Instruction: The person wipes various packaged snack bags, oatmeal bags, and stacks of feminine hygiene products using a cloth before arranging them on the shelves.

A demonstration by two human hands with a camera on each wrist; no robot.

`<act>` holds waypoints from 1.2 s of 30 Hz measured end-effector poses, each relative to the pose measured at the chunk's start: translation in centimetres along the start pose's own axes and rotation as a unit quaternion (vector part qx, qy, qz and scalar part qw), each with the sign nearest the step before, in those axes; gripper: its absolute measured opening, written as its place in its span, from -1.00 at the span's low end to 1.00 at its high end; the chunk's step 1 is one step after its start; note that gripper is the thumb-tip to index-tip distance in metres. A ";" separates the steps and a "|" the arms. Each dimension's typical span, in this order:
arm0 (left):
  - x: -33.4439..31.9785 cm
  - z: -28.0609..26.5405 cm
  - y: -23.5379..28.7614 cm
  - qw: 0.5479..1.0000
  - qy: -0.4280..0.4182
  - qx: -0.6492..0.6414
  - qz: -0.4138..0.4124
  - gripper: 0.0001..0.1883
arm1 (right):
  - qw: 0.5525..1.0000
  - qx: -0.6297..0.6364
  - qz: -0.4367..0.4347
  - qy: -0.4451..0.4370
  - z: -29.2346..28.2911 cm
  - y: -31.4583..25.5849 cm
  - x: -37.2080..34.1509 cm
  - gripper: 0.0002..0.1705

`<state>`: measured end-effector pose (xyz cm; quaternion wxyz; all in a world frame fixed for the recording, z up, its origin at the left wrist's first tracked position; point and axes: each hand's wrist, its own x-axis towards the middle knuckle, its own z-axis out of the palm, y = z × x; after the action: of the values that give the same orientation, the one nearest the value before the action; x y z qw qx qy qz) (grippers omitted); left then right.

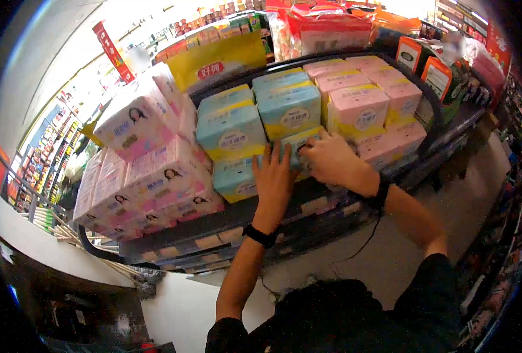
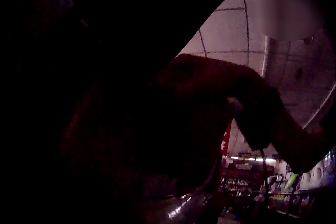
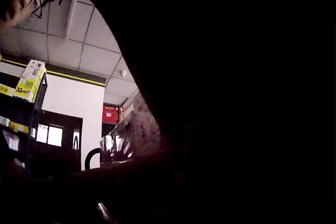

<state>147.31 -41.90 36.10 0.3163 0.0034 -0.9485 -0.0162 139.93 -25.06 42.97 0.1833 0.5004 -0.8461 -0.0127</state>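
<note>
Blue-and-yellow tissue packs (image 1: 231, 133) stand stacked in the middle of a black-rimmed display shelf (image 1: 184, 244). My left hand (image 1: 274, 179) lies with spread, straight fingers on the front lower blue packs. Beside it, my right hand (image 1: 337, 162) has bent fingers at the right end of a lower blue pack (image 1: 301, 139); whether they pinch it is hidden. Pink-and-yellow packs (image 1: 360, 106) stand right of the hands. Both wrist views are mostly dark; the left wrist view shows a dim hand and forearm (image 2: 215, 77).
White-pink tissue bundles (image 1: 155, 170) are piled on the left of the shelf. Behind stand a yellow carton (image 1: 214, 62) and red bags (image 1: 331, 29). Orange-and-green packs (image 1: 437, 76) are at the right. A thin cable (image 1: 364, 242) hangs from my right wrist.
</note>
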 end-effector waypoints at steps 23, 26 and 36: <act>-0.1 0.2 -1.0 1.000 -0.007 0.010 0.006 -0.28 | 0.988 -0.008 0.154 -0.029 1.0 -2.5 2.8 -0.70; 0.1 0.0 -1.1 0.999 -0.043 0.031 0.011 -0.27 | 0.990 0.026 0.141 0.014 1.3 -3.1 2.5 -0.66; -0.4 -3.4 3.8 0.987 -0.004 -0.138 0.076 -0.26 | 0.936 0.187 0.276 0.110 -7.8 4.7 -10.6 -0.57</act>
<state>149.68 -38.22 38.73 0.3105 -0.1128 -0.9358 -0.1230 143.03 -12.45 48.05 0.1747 0.2704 -0.9125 0.2522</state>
